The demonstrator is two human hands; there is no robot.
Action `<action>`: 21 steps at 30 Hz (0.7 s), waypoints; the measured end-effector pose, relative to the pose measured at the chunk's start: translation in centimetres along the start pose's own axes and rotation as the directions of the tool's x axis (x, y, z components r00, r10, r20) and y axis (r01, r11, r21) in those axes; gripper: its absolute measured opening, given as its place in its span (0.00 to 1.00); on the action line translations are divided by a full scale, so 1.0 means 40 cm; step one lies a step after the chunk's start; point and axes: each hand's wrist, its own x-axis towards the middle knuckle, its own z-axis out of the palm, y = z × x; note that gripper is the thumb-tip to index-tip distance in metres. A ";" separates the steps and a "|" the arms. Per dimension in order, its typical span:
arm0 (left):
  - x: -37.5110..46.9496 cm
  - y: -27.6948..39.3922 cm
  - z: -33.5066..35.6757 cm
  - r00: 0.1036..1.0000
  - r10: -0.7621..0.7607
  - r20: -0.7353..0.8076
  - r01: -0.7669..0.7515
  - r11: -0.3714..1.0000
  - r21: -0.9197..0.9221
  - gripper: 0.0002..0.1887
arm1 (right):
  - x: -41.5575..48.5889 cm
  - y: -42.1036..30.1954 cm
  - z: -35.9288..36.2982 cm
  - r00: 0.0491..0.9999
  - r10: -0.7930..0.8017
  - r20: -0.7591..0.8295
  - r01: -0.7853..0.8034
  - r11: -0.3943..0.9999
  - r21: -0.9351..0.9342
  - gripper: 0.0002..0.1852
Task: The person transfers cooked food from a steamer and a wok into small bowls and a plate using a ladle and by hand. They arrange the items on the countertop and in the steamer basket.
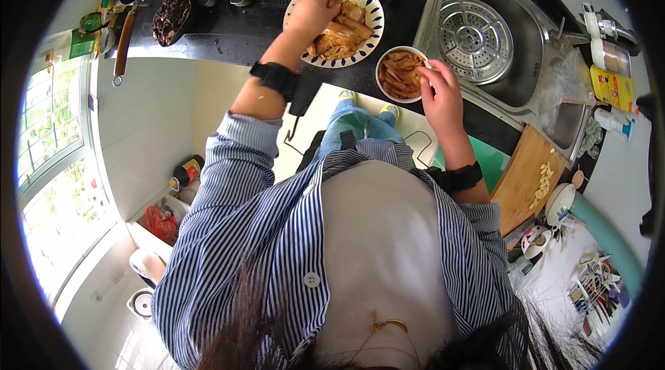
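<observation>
My left hand (310, 16) reaches over a white plate (378, 17) with a blue petal pattern round its rim. Its bent fingers are on a piece of the browned, seasoned meat (345, 32) heaped there; the fingertips are partly hidden. To the right of the plate, near the counter's front edge, stands a small white bowl (378, 87) full of brown meat strips (399, 71). My right hand (442, 95) grips this bowl at its right rim, with fingertips reaching inside over the strips.
A steel sink (524, 22) holding a perforated steamer rack (470, 37) lies right of the bowl. Nearer me is a wooden cutting board (519, 178) with pale slices (544, 183). A wooden pan handle (123, 45) juts past the counter edge, near a dish of dark dried bits (171, 17).
</observation>
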 end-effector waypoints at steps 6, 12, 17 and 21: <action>-0.043 -0.047 -0.095 0.997 -0.083 0.000 0.083 0.993 -0.083 0.16 | -0.020 0.003 -0.011 0.999 -0.034 0.016 0.034 0.999 0.004 0.11; -0.097 0.037 -0.045 0.942 0.242 0.233 -0.289 0.937 0.194 0.28 | -0.014 -0.001 0.001 0.997 -0.055 0.051 0.056 0.998 -0.016 0.13; -0.072 0.085 0.013 0.939 0.076 0.335 -0.210 0.898 0.386 0.35 | -0.018 0.000 0.013 0.997 -0.045 0.066 0.048 0.998 -0.042 0.14; -0.017 0.061 -0.005 0.939 0.110 0.326 -0.206 0.938 0.278 0.31 | -0.027 0.001 0.016 0.997 -0.037 0.064 0.040 0.998 -0.042 0.13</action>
